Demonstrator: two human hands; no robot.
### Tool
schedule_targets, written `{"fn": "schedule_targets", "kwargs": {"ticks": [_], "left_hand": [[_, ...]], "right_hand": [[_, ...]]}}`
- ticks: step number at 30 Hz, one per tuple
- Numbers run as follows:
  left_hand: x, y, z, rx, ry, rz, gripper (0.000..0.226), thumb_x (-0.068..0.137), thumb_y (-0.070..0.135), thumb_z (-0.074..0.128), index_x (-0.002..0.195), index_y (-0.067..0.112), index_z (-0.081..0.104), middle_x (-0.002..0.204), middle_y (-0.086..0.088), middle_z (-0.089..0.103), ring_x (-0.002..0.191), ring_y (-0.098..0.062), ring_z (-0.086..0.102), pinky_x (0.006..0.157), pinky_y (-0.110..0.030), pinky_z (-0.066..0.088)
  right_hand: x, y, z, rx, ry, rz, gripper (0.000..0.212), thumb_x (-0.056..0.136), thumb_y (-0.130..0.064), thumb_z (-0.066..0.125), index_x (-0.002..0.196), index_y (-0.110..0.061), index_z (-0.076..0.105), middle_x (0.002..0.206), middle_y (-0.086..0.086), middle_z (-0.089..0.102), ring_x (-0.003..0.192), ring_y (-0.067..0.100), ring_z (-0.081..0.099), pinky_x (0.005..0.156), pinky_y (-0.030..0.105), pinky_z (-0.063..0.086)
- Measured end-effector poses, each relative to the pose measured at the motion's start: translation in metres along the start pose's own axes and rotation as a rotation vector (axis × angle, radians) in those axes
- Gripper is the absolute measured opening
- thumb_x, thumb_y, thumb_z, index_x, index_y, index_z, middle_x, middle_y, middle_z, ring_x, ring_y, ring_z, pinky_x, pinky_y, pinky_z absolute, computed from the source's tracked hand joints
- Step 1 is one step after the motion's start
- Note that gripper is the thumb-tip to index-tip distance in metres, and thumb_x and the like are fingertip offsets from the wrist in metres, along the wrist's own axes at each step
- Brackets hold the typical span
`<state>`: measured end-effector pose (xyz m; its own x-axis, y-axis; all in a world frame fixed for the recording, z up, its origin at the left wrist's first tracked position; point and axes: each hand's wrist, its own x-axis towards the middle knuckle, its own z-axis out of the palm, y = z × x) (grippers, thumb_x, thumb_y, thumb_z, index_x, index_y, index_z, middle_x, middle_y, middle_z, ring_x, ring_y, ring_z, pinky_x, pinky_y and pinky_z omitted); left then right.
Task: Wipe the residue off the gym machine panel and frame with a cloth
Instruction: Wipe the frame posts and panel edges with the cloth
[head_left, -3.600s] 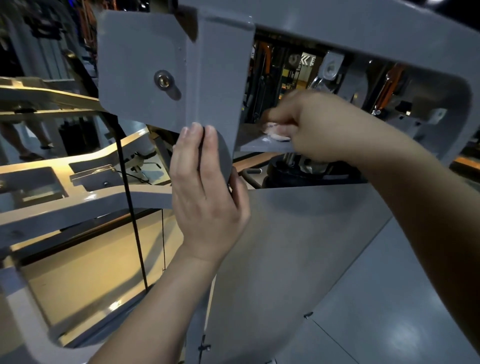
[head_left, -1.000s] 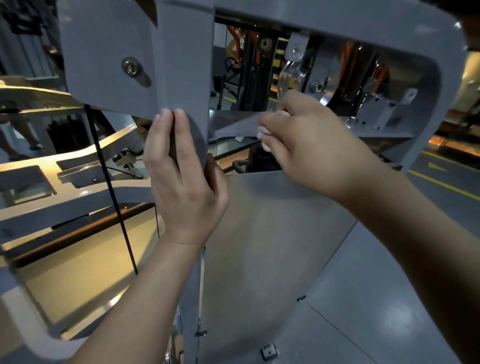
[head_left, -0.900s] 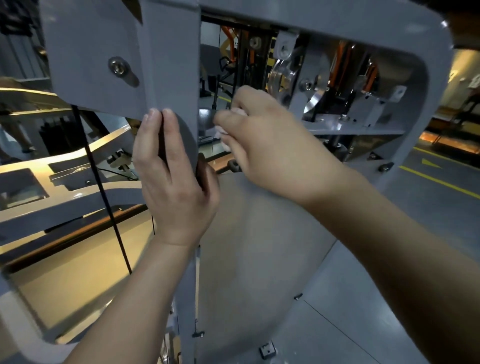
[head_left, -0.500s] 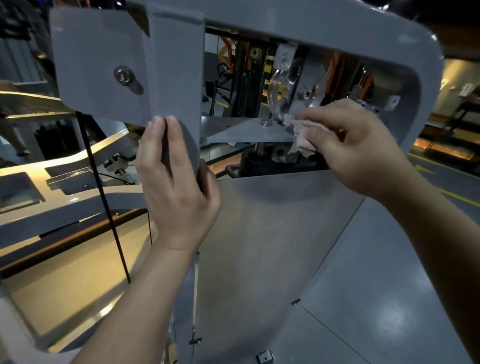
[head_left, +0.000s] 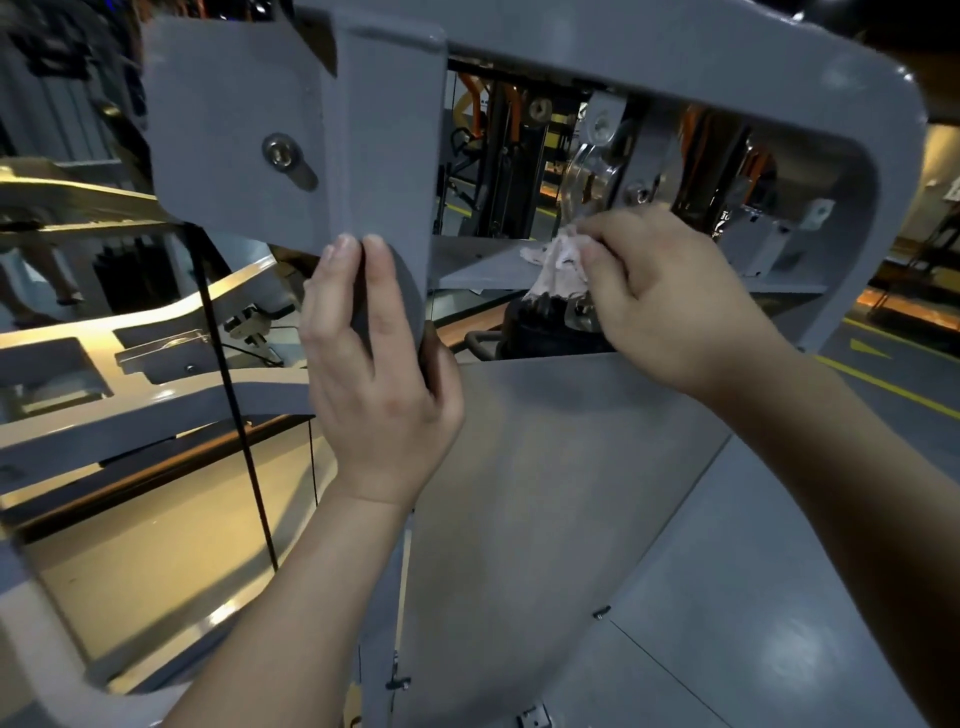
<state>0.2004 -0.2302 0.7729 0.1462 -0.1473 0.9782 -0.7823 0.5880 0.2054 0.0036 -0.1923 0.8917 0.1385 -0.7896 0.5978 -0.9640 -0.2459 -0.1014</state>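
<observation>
Far left, pale rails (head_left: 156, 400) of a neighbouring machine catch warm light, and a thin black cable (head_left: 228, 374) drops straight down in front of them. Next comes a flat grey bracket (head_left: 223, 104) with one shiny bolt (head_left: 279, 151) set in it, joined to the upright of the grey frame (head_left: 387, 130). Here's the left hand (head_left: 374, 374), planted at the rounded foot of that upright: the fingers lie flat and straight up the near face, and the thumb hooks round the right edge, so the upright is clasped between them. Below and right of it, the big grey panel (head_left: 545, 493) spreads wide and slopes down toward the floor, its top edge running just under the frame's opening. Inside that opening a flat grey ledge (head_left: 478, 267) sits level, and there's the cloth (head_left: 556, 260), white and crumpled, pressed down on the ledge's right end. The right hand (head_left: 660, 306) has it, fingers curled, pinching the cloth between thumb and fingertips, knuckles toward us, wrist crossing above the panel's top edge. Behind the hand a clear plastic piece (head_left: 587, 171) and some orange tubing are in view. Furthest right the frame curves down at its rounded corner, and beyond it lies shiny grey floor (head_left: 779, 597) with yellow lines (head_left: 883, 384).
</observation>
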Motion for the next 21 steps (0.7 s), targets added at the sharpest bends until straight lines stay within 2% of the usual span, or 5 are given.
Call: {"fn": "schedule_targets", "kwargs": {"ticks": [2, 5, 12, 17, 21], "left_hand": [[0.000, 0.000, 0.000, 0.002, 0.001, 0.002, 0.064, 0.087, 0.002, 0.061, 0.145, -0.015, 0.037, 0.149, -0.017, 0.027, 0.143, -0.040, 0.031, 0.112, -0.057, 0.038], [0.001, 0.001, 0.000, 0.004, 0.005, 0.009, 0.064, 0.087, 0.001, 0.061, 0.144, -0.016, 0.037, 0.149, -0.017, 0.026, 0.142, -0.040, 0.032, 0.113, -0.056, 0.039], [0.001, 0.001, 0.000, 0.010, 0.000, 0.019, 0.067, 0.087, 0.002, 0.063, 0.145, -0.012, 0.033, 0.150, -0.018, 0.026, 0.142, -0.041, 0.031, 0.112, -0.056, 0.039], [0.000, -0.002, 0.002, 0.003, -0.002, 0.026, 0.067, 0.087, 0.002, 0.062, 0.145, -0.013, 0.032, 0.149, -0.019, 0.026, 0.143, -0.043, 0.031, 0.112, -0.059, 0.038], [-0.001, -0.002, 0.001, 0.016, -0.005, 0.024, 0.066, 0.087, 0.002, 0.062, 0.144, -0.015, 0.034, 0.149, -0.020, 0.027, 0.143, -0.043, 0.031, 0.114, -0.058, 0.037]], "right_hand": [[0.001, 0.000, -0.001, -0.030, -0.045, -0.033, 0.037, 0.108, -0.034, 0.045, 0.133, -0.015, 0.064, 0.119, 0.012, 0.060, 0.113, 0.027, 0.055, 0.088, 0.023, 0.034], [0.006, -0.007, -0.002, -0.015, -0.104, -0.070, 0.033, 0.106, -0.038, 0.048, 0.104, -0.015, 0.070, 0.101, 0.008, 0.053, 0.095, 0.024, 0.052, 0.075, 0.024, 0.028], [0.037, -0.047, -0.007, 0.041, -0.285, -0.131, 0.029, 0.107, -0.032, 0.047, 0.089, -0.020, 0.066, 0.083, 0.002, 0.060, 0.080, 0.019, 0.057, 0.063, 0.031, 0.042], [0.069, -0.060, 0.003, -0.060, -0.479, 0.032, 0.016, 0.104, -0.015, 0.051, 0.118, -0.014, 0.059, 0.086, 0.002, 0.052, 0.072, 0.016, 0.051, 0.051, 0.025, 0.036], [0.066, -0.065, 0.001, 0.006, -0.499, 0.016, 0.010, 0.105, -0.019, 0.052, 0.099, -0.021, 0.061, 0.074, -0.001, 0.052, 0.062, 0.010, 0.048, 0.051, 0.024, 0.036]]}}
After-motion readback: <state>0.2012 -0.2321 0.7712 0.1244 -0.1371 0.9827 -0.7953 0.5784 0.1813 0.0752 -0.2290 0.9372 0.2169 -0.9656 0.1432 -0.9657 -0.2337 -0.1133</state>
